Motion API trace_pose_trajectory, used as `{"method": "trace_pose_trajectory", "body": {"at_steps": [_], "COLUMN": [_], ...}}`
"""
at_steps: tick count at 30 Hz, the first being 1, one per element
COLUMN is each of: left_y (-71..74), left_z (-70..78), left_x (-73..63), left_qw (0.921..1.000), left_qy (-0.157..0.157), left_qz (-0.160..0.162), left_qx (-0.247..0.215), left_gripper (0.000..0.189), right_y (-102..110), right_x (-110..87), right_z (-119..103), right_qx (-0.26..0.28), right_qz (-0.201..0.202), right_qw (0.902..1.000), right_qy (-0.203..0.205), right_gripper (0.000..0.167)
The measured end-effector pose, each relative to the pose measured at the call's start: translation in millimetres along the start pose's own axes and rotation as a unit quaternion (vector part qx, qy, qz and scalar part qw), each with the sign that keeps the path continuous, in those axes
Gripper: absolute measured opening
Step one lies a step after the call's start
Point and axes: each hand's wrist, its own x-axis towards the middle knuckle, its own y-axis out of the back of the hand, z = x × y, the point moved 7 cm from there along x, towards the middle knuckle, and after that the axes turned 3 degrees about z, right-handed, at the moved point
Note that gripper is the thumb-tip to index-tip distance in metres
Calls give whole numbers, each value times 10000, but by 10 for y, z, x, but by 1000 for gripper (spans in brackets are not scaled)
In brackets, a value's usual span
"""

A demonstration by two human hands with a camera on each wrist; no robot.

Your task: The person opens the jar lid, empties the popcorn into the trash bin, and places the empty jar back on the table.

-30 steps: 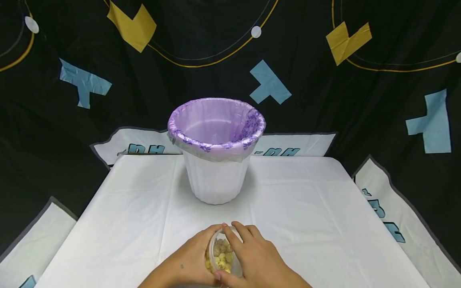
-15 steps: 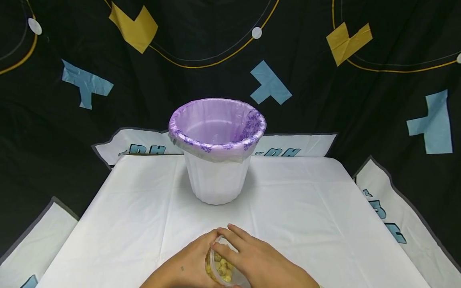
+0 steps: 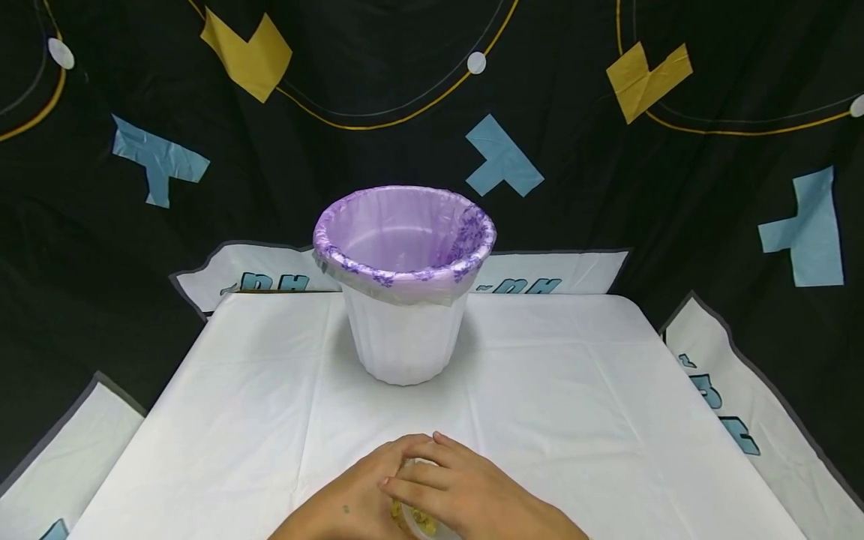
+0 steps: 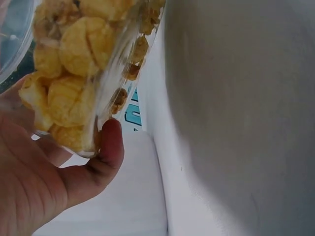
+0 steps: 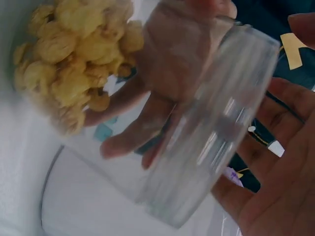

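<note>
Your left hand (image 3: 364, 491) curls round the clear jar (image 4: 81, 73), midway between the worktop's (image 3: 574, 397) left and right edges; your right hand (image 3: 469, 491) spreads extended fingers over the lid (image 5: 211, 137), contact unclear.

Head cam: bright, even, diffuse light; white tabletop (image 3: 574, 367) well lit, faint creases legible; soft shadow either side of bin (image 3: 405, 341); mild sheen along rim of purple liner (image 3: 398, 279); black backdrop (image 3: 324, 161) v. dark, folds mostly lost; focus OK, slight stretch toward frame edges. L wrist cam: dimmer; broad grey shadow w/ soft edge across pale surface (image 4: 241, 128), frame R; glare streaks on clear wall of container (image 4: 106, 96); popcorn (image 4: 78, 44) close to lens, sl. soft. R wrist cam: low contrast, hazy at frame L; bright highlights on container's rim band, smeared; popcorn blurry; right hand (image 5: 283, 157) in shade, soft.
</note>
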Motion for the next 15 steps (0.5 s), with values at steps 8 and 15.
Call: {"method": "trace_pose_trajectory", "body": {"at_steps": [8, 15], "left_y": [65, 112], "left_z": [-60, -59], "left_x": [-19, 12], "left_qw": [9945, 9957], "left_qy": [463, 252], "left_qz": [279, 379], "left_qx": [900, 804], "left_gripper": [94, 92], "right_y": [43, 53], "right_x": [58, 17], "right_z": [-143, -166], "right_qx": [-100, 128], "right_qz": [616, 637], "right_qw": [9946, 9938], "right_qy": [824, 905], "right_gripper": [33, 30]}}
